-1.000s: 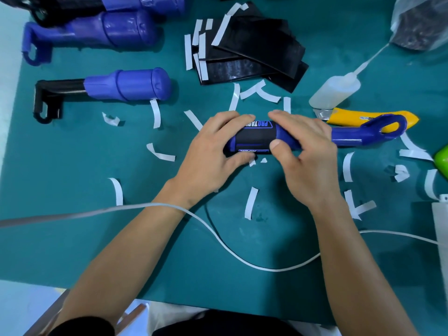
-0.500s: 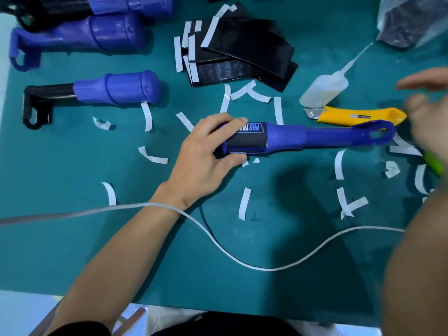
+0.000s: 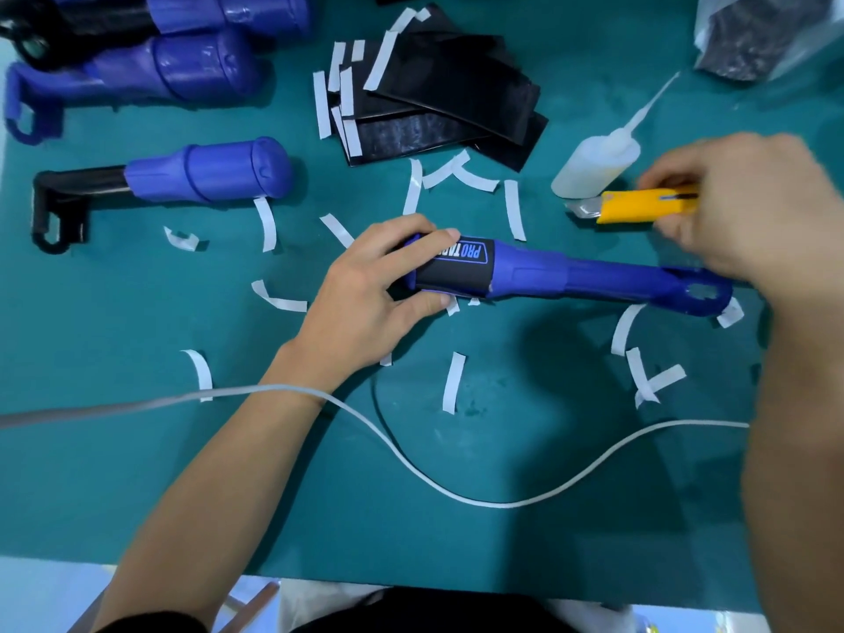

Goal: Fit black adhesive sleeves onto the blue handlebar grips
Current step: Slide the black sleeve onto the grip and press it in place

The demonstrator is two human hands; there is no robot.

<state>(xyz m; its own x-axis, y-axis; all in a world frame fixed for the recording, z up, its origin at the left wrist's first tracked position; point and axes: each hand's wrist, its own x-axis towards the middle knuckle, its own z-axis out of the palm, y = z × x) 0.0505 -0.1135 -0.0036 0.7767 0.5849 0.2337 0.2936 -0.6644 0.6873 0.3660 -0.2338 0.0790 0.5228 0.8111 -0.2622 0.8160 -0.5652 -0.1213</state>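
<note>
A blue handlebar grip (image 3: 593, 278) lies across the middle of the green mat. A black adhesive sleeve (image 3: 456, 269) with blue "PRO" lettering is wrapped around its left end. My left hand (image 3: 370, 290) grips that sleeved end, fingers over the top and thumb underneath. My right hand (image 3: 749, 207) holds a yellow utility knife (image 3: 639, 205) above the grip's right end, its blade pointing left. A stack of loose black sleeves (image 3: 447, 102) with white backing strips lies at the top centre.
Three more blue grips (image 3: 210, 171) lie at the upper left. A white squeeze bottle (image 3: 598, 162) lies beside the knife. Several peeled white backing strips (image 3: 454, 381) litter the green mat (image 3: 137, 472). A white cable (image 3: 456, 491) crosses it. A plastic bag (image 3: 758, 34) sits top right.
My right hand let go of the grip, swung out to the right and picked up the yellow knife. My left hand stayed on the sleeved end.
</note>
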